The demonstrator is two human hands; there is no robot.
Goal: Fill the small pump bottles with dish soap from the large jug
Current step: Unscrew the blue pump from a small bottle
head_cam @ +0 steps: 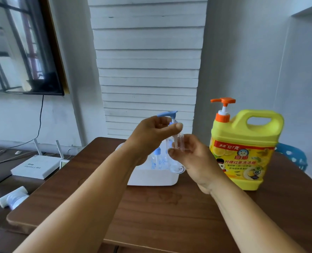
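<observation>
Pump bottle point(176, 143) (clear, blurred) half-hidden by both hands.

Soft, even daylight fills the room, with a bright window reflected as glare in the dark screen point(21, 46) at far left. Shadows on the brown table point(151, 216) are faint and diffuse. The picture is slightly soft overall, and wide-angle distortion bends the wall slats point(147, 61) and edges outward.
</observation>
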